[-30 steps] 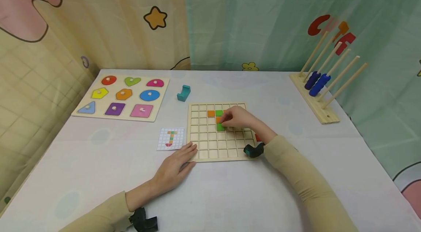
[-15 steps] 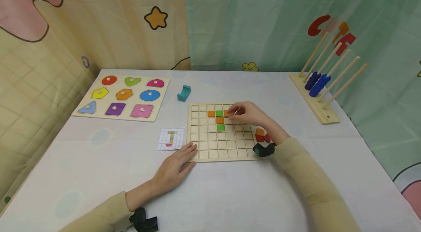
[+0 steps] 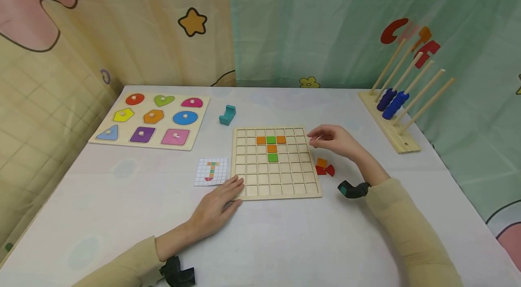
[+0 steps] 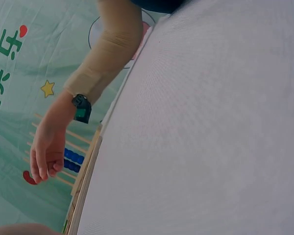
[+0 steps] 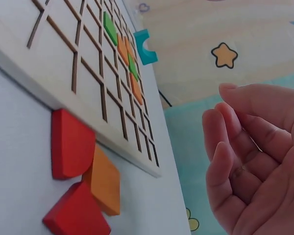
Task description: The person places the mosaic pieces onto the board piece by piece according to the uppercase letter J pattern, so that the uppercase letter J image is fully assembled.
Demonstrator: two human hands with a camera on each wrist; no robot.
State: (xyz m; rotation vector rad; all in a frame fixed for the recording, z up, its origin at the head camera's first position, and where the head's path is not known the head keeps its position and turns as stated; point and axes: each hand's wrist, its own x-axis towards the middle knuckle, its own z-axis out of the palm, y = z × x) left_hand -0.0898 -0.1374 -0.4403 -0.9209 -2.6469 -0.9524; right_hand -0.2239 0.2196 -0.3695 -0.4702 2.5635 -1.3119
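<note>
A wooden grid board (image 3: 254,169) lies mid-table with orange and green square tiles in several cells: three across the upper part, then an orange tile (image 3: 272,148) and a green tile (image 3: 272,157) beneath the middle one. My left hand (image 3: 217,208) rests on the board's lower left corner. Beside it lies a pattern card (image 3: 211,172) printed with a similar coloured shape. My right hand (image 3: 335,140) hovers past the board's right edge, fingers loosely bent and holding nothing. Below that hand, an orange tile (image 5: 106,181) and two red rounded-edge tiles (image 5: 71,144) lie beside the board.
A shape-knob puzzle (image 3: 150,119) lies at the back left. Near it stands a teal curved block (image 3: 227,115). A wooden peg stand (image 3: 388,119) with blue beads is at the right. Black wrist cameras (image 3: 353,189) sit at both wrists.
My right hand has left the tiles on the board and moved right past its edge. The upper right orange tile and the loose tiles are now uncovered. My left hand stays put.
</note>
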